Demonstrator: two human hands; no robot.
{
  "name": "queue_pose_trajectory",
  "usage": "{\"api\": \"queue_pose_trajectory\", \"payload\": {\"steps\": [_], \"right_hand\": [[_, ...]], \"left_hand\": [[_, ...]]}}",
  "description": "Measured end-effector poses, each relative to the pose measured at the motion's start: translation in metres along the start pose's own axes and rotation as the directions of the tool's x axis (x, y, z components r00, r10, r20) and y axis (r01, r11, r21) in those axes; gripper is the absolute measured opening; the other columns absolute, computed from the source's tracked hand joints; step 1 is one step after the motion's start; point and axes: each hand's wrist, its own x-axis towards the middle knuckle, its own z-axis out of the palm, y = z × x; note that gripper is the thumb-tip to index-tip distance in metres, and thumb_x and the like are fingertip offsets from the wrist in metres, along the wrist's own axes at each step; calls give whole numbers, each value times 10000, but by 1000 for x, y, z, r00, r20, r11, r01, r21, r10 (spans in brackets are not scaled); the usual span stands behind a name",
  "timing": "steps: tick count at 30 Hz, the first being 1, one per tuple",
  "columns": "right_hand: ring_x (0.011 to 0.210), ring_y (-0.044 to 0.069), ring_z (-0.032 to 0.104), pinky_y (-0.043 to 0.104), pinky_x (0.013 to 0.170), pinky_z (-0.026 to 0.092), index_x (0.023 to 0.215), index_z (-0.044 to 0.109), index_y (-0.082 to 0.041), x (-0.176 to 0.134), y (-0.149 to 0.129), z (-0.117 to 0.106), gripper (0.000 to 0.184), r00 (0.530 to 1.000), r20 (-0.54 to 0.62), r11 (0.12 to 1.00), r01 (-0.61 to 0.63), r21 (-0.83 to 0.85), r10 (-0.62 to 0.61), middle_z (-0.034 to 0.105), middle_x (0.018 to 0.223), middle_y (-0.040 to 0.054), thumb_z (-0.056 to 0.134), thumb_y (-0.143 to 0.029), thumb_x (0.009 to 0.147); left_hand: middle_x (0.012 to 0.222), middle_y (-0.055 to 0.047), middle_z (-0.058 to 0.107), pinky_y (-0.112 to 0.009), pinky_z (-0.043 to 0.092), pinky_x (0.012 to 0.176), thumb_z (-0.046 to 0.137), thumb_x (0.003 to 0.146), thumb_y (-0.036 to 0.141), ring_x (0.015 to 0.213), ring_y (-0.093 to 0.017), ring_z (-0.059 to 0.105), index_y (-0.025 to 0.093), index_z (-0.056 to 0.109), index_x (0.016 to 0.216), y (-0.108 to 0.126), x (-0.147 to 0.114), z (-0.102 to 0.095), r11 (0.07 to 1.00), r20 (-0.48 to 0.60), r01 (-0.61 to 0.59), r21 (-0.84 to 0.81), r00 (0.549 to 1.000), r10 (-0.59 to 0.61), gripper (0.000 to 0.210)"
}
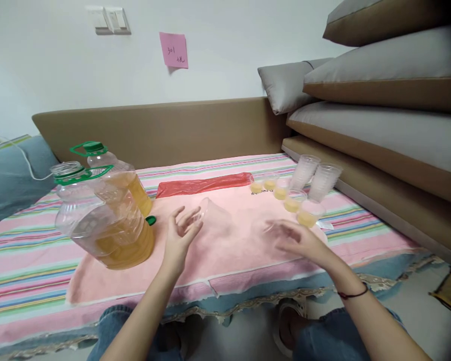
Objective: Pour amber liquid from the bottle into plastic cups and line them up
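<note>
A clear plastic cup (216, 220) tips sideways over the middle of the pink towel (105, 286), its mouth end by the fingertips of the left hand (182, 233), whose fingers are curled and parted; whether they grip the rim, I cannot tell. The right hand (300, 243), nearer the towel's right edge, is bent around a blurred clear shape (261, 228) — probably another cup — and its hold cannot be told either. Such a cup should be very light, thin-walled, somewhat slippery and easily dented, so a gentle grasp around the side just below the rim would suit it best. Five cups of yellow liquid (292, 204) stand in a row toward the towel's far right corner; the two large jugs (116, 235) by its left edge look heavy, without any legible label. The pink note (174, 50) on the wall reads "301" — the mark beneath is unclear — and dark towel lettering (262, 192) is partly hidden.
</note>
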Motion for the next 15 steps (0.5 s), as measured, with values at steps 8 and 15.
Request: {"api": "queue_pose_trajectory", "payload": {"steps": [8, 15], "right_hand": [[1055, 313, 622, 488, 983, 467, 1091, 585, -186, -22, 53, -122, 704, 351, -916, 976, -23, -217, -195, 662, 1077, 101, 868, -536, 550], [840, 291, 621, 457, 844, 488, 957, 529, -184, -20, 98, -139, 749, 441, -897, 893, -409, -188, 14, 657, 1035, 159, 728, -697, 449]], "left_hand": [[1328, -159, 634, -518, 396, 1069, 778, 694, 422, 1260, -284, 569, 258, 328, 1276, -34, 4, 10, 863, 266, -162, 479, 964, 33, 754], [1409, -169, 575, -532, 374, 1103, 726, 750, 408, 1323, -286, 534, 268, 293, 1309, -47, 0, 26, 843, 365, -196, 501, 931, -1, 721]]}}
